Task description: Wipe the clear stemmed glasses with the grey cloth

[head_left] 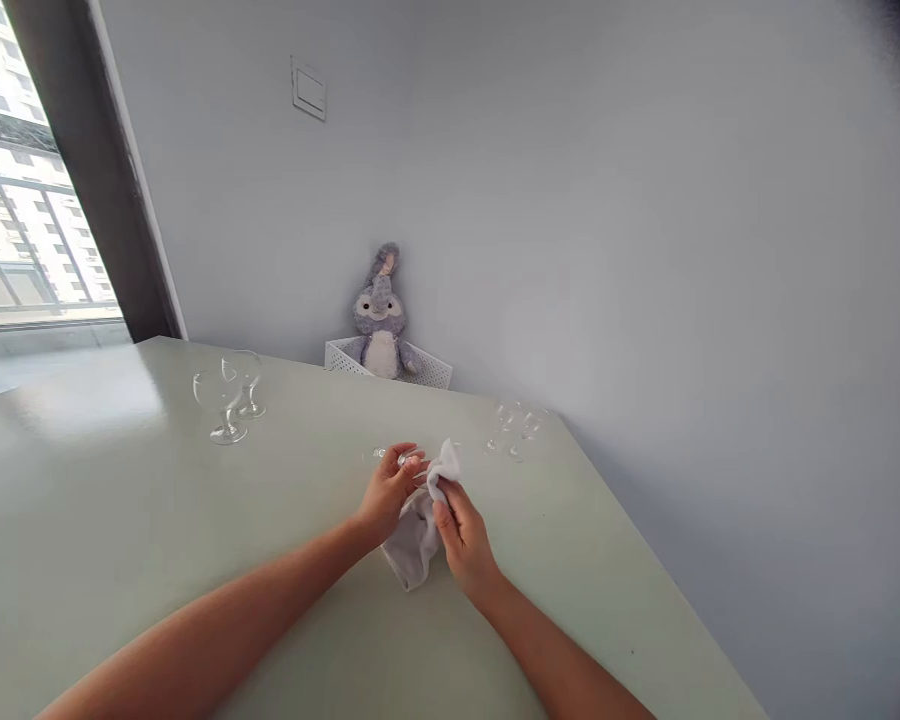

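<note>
Fingers of my left hand (387, 492) are wrapped around a clear stemmed glass (379, 454) lying sideways, its foot end to the left. Much of that glass is covered by my fingers and the cloth. My right hand (468, 536) pinches a white cloth (412, 547) against the bowl end of the glass. One corner of the cloth sticks up above the hand, and the rest hangs down between both hands toward the table.
Two clear wine glasses (226, 405) stand upright on the pale green table (285, 550) at the left. Several smaller stemmed glasses (523, 428) stand near its right edge. A plush rabbit (381, 325) sits in a white basket (432, 370) by the wall corner.
</note>
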Demonstrator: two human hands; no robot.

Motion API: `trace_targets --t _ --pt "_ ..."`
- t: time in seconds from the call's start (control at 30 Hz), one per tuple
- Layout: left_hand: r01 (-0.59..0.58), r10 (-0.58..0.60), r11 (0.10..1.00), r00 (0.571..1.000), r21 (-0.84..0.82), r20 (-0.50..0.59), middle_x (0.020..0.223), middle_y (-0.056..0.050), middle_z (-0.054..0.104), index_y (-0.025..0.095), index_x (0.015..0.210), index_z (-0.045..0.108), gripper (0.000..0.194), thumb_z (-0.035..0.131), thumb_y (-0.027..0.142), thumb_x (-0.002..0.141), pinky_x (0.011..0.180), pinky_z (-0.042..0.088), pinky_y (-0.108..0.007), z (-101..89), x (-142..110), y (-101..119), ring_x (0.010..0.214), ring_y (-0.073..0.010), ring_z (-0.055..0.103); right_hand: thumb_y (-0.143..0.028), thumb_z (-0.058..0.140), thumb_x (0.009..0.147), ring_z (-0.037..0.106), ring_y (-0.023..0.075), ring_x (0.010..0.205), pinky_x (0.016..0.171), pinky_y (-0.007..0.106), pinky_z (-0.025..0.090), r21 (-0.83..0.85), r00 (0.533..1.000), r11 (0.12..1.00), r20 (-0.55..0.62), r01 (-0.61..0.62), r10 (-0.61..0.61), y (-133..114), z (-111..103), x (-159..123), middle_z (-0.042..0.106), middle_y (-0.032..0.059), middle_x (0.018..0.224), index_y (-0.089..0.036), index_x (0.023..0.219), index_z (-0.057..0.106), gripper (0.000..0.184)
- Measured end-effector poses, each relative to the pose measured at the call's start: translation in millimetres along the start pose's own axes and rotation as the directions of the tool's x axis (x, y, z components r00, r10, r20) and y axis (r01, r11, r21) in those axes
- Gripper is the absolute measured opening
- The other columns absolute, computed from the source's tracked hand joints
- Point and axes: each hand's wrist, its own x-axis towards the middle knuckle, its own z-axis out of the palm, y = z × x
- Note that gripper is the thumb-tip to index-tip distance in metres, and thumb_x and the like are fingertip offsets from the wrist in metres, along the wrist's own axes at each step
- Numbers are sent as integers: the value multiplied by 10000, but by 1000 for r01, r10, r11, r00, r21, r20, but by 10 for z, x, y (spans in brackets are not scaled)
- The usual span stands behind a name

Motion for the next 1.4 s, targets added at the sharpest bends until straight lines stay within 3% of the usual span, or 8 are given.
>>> trace_targets --t 0.13,0.33,0.53,0.8,1.03,1.17,1.27,1.4 --pt "52 -53 997 998 54 33 1011 -48 559 203 1010 493 412 634 411 684 713 450 -283 2 -31 -22 758 -125 576 -356 426 855 492 156 728 673 265 408 -44 997 996 29 -76 77 119 -77 39 566 36 848 -191 1009 569 267" --pt "152 -153 988 983 21 101 713 26 532 199 1018 473 410 562 475 728 577 426 -244 82 -117 5 578 -95 514 -378 439 851 535 158 801 684 263 432 406 947 866 251 -293 203 18 -77 27 569 31 994 -255 1240 397 410" --pt "136 -164 974 975 179 152 768 -6 560 189 1104 488 455 565 452 741 625 423 -242 24 -82 -5 677 -119 527 -357 620 732 538 180 795 730 292 427 253 966 935 142 -247 217 236 -82 45 612 21 835 -212 946 612 259" --pt "-231 50 898 900 374 434 1148 -87 532 216 1173 527 433 569 342 761 812 419 -311 -33 -29 118 954 -193 513 -333 671 692 509 111 566 549 228 421 774 879 453 273 -442 392 294 -217 112 593 1 707 -185 944 597 301" --pt "-263 70 837 921 480 383 1115 -83 564 233 1219 467 488 563 374 762 770 450 -306 -12 -68 146 795 -141 543 -461 550 770 524 145 614 565 258 403 582 915 706 277 -404 294 289 -231 65 606 37 768 -175 1006 588 373" --pt "15 -120 934 955 357 273 807 -31 586 222 1312 316 609 447 514 793 649 496 -333 2 -33 136 618 -118 547 -389 604 741 502 157 655 613 266 374 96 976 983 172 -155 137 281 -219 28 594 23 738 -190 860 642 235" --pt "155 -252 903 946 401 202 729 -22 550 174 1238 418 600 345 581 803 622 499 -353 14 -25 121 613 -142 563 -390 605 736 473 144 602 587 258 361 -16 987 992 95 -129 130 279 -202 26 568 10 645 -189 734 635 203" --pt "-37 -108 919 933 392 342 1035 -55 537 237 1227 452 510 490 484 783 820 448 -335 41 -45 104 928 -175 526 -413 600 740 480 124 556 537 243 380 484 925 797 78 -362 372 266 -235 94 581 4 672 -178 911 600 291"
